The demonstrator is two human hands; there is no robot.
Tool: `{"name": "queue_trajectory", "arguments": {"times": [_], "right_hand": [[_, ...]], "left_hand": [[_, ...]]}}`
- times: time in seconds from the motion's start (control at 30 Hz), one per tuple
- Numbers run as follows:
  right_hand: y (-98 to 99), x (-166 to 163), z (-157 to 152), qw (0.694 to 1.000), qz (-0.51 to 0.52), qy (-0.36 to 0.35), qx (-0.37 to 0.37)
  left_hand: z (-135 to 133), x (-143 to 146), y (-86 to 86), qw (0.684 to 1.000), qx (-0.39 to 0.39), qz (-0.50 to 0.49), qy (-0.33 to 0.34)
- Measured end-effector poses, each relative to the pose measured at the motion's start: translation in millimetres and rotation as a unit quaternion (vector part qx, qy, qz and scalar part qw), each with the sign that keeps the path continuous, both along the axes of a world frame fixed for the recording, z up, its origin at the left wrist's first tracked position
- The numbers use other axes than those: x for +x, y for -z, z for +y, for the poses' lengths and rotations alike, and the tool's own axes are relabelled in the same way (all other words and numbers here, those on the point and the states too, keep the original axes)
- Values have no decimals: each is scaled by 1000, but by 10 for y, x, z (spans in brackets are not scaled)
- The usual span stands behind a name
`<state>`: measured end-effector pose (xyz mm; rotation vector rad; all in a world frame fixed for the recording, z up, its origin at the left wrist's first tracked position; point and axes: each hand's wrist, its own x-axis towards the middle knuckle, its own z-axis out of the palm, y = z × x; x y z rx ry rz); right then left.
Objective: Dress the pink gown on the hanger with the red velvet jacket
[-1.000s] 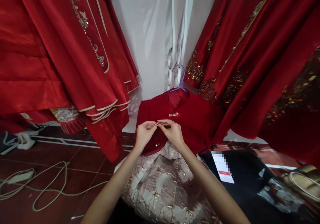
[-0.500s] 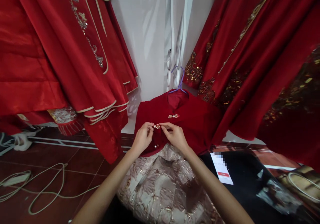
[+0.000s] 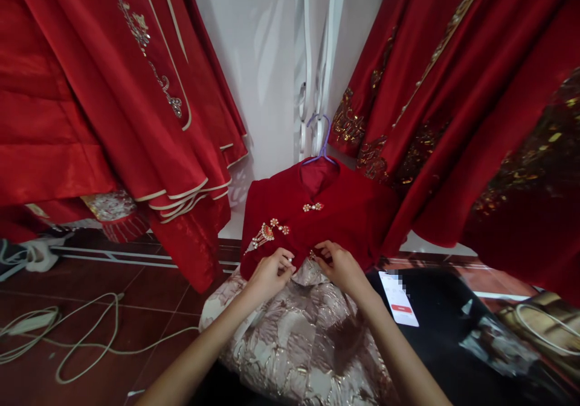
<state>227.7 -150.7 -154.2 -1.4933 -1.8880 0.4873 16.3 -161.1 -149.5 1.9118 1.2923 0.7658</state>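
One pearl button (image 3: 290,260) sits pinched in our left hand (image 3: 272,275), by the lower edge of the red jacket (image 3: 351,212), just below the frame's centre. Our right hand (image 3: 339,264) pinches a gold clasp (image 3: 312,254), right of the button, slightly higher, a gap between; the clasp's long axis we cannot tell.

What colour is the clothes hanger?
The clothes hanger is purple, as the head view shows.

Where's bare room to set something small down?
Floor: bare tile between the metal bar and the trailing cable. Black surface: bare patch between phone and plastic bag. Crowded: the red jacket, left hand and right hand near its lower edge; hanging red garments flank it.
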Motion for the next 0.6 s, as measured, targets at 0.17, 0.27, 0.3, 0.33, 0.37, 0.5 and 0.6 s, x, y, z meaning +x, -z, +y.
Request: {"name": "queue_trajectory", "arguments": {"times": [0.17,0.27,0.3,0.33,0.37,0.5,0.6], "right_hand": [[20,-85,-57,991,103,-68,-48],[9,-90,-89,993,88,-41,-61],[13,-90,-102,995,70,-27,-68],[22,-94,-116,996,48,-15,-79],[35,-103,-130,996,24,-4,-87],[120,-187,-162,997,-47,28,-52],[213,-229,-117,1000,-25,2,-15]], "left_hand": [[-4,17,-80,997,32,63,-27],[-37,-50,-126,993,53,103,-27],[-47,-75,-128,992,62,109,-25],[-57,-98,-123,991,72,113,-23],[-66,-118,-111,990,82,116,-22],[-91,-174,-45,988,103,109,-22],[-96,-190,-18,990,102,99,-20]]}}
